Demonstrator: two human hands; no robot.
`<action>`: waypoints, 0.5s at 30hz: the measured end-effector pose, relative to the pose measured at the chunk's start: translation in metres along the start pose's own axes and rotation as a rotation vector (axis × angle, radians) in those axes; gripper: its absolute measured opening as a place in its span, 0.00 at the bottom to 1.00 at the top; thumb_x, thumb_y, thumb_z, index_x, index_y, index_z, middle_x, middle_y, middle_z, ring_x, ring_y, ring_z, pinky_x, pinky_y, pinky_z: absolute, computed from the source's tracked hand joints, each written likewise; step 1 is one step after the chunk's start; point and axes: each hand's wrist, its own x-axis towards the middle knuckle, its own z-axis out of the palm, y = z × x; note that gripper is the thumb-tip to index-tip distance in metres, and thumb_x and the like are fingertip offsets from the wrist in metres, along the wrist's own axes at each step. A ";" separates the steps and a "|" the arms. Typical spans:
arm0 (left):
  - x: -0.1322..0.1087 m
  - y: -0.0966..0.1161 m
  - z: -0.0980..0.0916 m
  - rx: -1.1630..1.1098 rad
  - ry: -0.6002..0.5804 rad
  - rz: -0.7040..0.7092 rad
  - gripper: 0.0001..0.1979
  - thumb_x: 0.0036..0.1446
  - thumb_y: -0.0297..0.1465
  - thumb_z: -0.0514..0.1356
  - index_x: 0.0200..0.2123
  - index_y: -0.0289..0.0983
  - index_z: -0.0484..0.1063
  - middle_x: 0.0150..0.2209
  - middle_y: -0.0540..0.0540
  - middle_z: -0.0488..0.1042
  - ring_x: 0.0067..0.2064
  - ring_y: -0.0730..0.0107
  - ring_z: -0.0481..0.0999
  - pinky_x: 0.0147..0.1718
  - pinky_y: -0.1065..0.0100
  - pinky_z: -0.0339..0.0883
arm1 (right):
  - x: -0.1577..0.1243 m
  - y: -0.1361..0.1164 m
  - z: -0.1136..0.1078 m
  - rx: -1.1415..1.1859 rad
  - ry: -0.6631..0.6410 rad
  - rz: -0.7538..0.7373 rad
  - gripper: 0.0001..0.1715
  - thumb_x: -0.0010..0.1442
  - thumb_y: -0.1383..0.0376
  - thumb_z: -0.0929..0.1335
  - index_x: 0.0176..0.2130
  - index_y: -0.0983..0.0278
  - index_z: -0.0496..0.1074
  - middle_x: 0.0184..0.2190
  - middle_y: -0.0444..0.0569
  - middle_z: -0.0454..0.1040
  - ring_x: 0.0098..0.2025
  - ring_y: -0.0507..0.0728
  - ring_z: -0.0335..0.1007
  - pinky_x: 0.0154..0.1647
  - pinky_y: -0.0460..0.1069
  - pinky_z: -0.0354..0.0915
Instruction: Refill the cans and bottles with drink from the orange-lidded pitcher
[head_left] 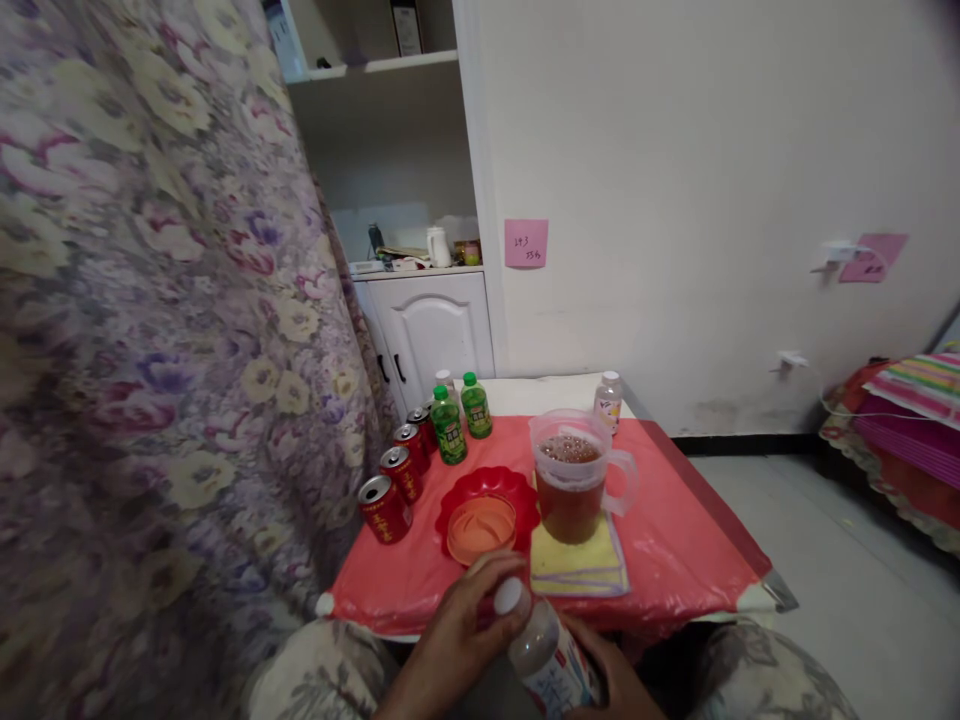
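Left hand [469, 615] pinches a white-capped, round, clear plastic bottle [546, 645] at the neck, right hand [611, 672] clasping its body; translucent, handled plastic pitcher [571, 495] at twelve o'clock.

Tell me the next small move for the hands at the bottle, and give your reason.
Probably twist the white cap with the left hand while the right hand steadies the bottle. The cap is on, the left hand curls around the neck just by it, and the right hand holds the body lower down. How tight the cap is cannot be seen.
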 end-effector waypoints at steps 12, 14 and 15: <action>0.002 -0.006 -0.002 -0.036 -0.038 0.012 0.21 0.53 0.33 0.64 0.53 0.42 0.76 0.59 0.40 0.75 0.61 0.50 0.70 0.59 0.57 0.63 | -0.003 -0.006 0.000 0.041 0.008 0.014 0.60 0.38 0.47 0.80 0.65 0.62 0.67 0.64 0.59 0.68 0.67 0.73 0.59 0.67 0.62 0.55; 0.003 -0.008 0.000 -0.009 0.013 -0.021 0.23 0.53 0.34 0.65 0.53 0.42 0.76 0.59 0.40 0.74 0.61 0.50 0.69 0.58 0.58 0.63 | -0.001 -0.001 -0.001 0.018 -0.004 0.003 0.60 0.38 0.47 0.80 0.65 0.62 0.66 0.65 0.59 0.67 0.68 0.73 0.59 0.68 0.62 0.53; 0.003 -0.008 0.001 0.012 0.041 -0.055 0.23 0.52 0.34 0.65 0.53 0.41 0.76 0.57 0.40 0.75 0.59 0.50 0.71 0.56 0.58 0.66 | -0.001 0.002 -0.001 0.004 -0.006 0.001 0.60 0.38 0.47 0.80 0.66 0.63 0.66 0.66 0.60 0.66 0.68 0.72 0.58 0.68 0.62 0.52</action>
